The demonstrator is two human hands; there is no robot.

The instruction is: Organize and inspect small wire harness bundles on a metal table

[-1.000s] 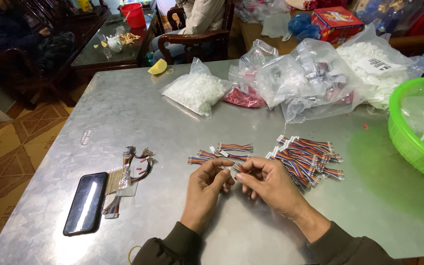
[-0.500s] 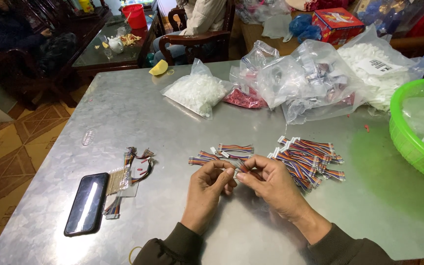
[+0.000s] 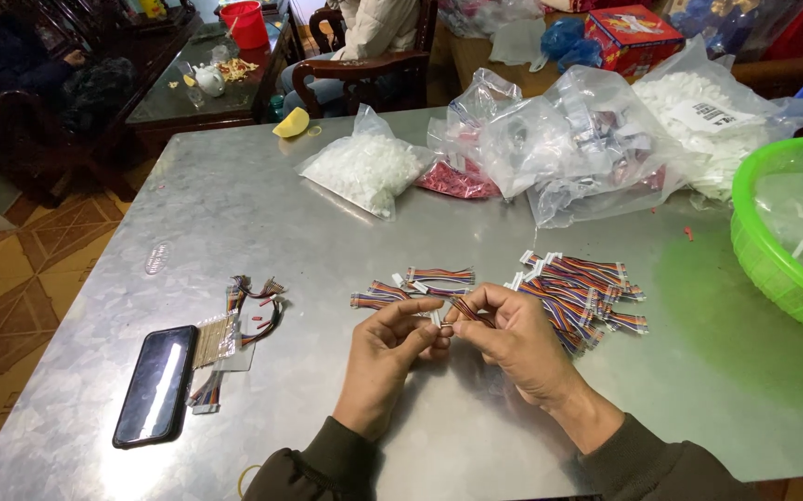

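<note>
Both hands meet at the middle of a metal table. My left hand and my right hand pinch one short multicoloured ribbon cable with a small white connector between their fingertips. Just beyond the fingers lie a few loose ribbon cables. A larger pile of the same cables sits to the right of my right hand.
A black phone and some wire scraps lie at the left. Clear bags of white parts and other bags line the far side. A green plastic basket stands at the right edge. A seated person is beyond the table.
My hands stay in the same place; only the fingers shift slightly on the cable between them.
</note>
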